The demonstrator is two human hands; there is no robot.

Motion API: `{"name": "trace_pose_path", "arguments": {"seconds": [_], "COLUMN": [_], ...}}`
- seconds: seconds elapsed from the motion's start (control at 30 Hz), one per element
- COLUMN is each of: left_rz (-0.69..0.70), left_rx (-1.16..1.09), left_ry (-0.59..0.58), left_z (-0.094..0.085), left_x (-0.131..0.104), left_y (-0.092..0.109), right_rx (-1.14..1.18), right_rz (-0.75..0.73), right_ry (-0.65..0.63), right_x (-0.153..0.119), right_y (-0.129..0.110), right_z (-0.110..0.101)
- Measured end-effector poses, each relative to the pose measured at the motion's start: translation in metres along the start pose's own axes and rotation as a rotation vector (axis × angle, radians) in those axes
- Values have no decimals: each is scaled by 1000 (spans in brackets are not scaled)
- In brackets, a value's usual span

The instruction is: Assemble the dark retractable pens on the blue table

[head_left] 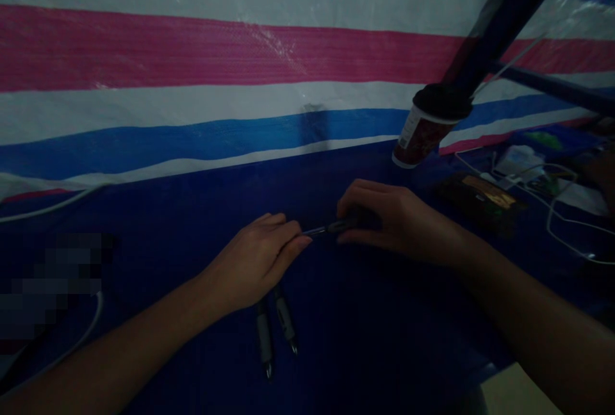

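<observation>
My left hand (262, 255) pinches one end of a slim pen (319, 231) above the dark blue table (192, 210). At the pen's other, darker end is my right hand (379, 213), its thumb and fingers closed around the grip part. The pen lies nearly level between the two hands. Below my left hand, two more dark pens rest side by side on the table, a left one (264, 338) and a right one (285, 320), tips toward me. Their upper ends are hidden under my left hand.
A dark red paper cup (425, 130) with a black lid stands at the back right. Beyond my right forearm lie a dark packet (485, 200) and white cables (552, 216). Striped sheeting (216, 50) hangs behind the table. A blurred-out object (52, 280) is at the left.
</observation>
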State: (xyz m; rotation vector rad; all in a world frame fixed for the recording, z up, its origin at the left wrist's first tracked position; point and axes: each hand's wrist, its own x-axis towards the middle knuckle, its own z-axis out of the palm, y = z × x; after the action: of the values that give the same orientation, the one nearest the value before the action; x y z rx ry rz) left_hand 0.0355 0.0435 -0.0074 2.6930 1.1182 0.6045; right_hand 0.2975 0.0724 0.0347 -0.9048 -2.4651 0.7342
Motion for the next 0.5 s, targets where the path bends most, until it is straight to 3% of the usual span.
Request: {"name": "trace_pose_path", "arguments": {"seconds": [0.13,0.27,0.37,0.5], "left_rz": [-16,-34,-43,-47], "left_rx": [-1,0,1,-20], "left_ry": [-17,-33,-45,-32], "left_z": [1,2,2,1], "left_x": [-1,-2,-2,-1], "left_y": [0,-1,-1,0], "right_rx": [-12,3,67,20], "right_rz": [94,88,131,38], "right_ry": [-73,-5,-34,34], "right_x": [-1,-1,-1,-2], "right_y": [-2,-4,-5,-5], "right_z": [0,4,5,5]}}
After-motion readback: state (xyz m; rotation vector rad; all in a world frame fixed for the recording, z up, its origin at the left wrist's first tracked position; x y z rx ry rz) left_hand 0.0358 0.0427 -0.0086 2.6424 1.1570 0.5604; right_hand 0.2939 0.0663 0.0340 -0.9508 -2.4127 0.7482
